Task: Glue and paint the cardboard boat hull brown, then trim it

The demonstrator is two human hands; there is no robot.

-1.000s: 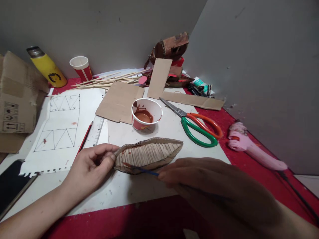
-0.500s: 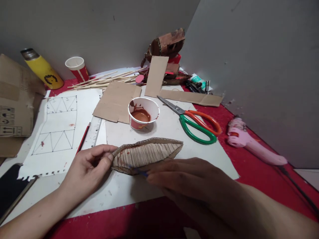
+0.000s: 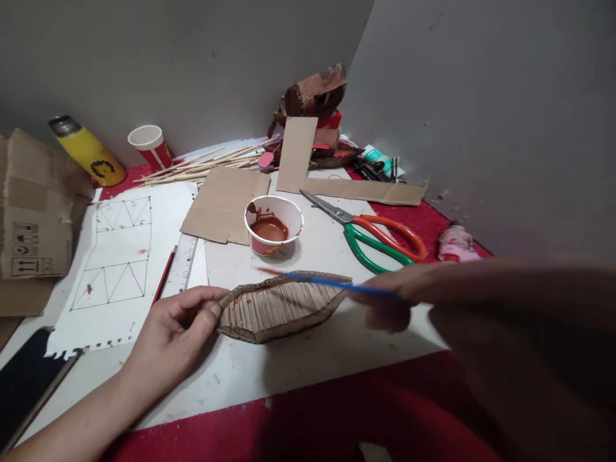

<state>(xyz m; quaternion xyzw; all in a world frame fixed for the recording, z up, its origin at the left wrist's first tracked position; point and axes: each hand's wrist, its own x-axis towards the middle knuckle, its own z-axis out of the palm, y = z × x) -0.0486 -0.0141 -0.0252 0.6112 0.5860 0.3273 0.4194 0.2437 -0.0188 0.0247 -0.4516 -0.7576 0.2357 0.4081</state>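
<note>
A boat-shaped cardboard piece (image 3: 279, 308) with a ribbed, striped inside lies tilted over the white sheet. My left hand (image 3: 185, 327) pinches its left tip between thumb and fingers. Above its upper edge, my right hand (image 3: 404, 295), blurred by motion, grips a blue paintbrush (image 3: 327, 280) whose reddish tip points left. Just behind the piece stands a paper cup (image 3: 274, 228) with brown paint inside and smears on its wall. A few reddish spots mark the piece's left part.
Scissors (image 3: 370, 234) with green and orange handles lie right of the cup. Cardboard pieces (image 3: 221, 202), thin sticks (image 3: 192, 168) and a brown model (image 3: 315, 93) are behind. A drawing (image 3: 120, 256), a red pencil (image 3: 164, 276) and a yellow bottle (image 3: 91, 154) are left; a pink glue gun (image 3: 457, 244) is right.
My right hand has lifted away from the piece's lower edge and moved up and right with the brush. My left hand still holds the left tip. The view has shifted slightly.
</note>
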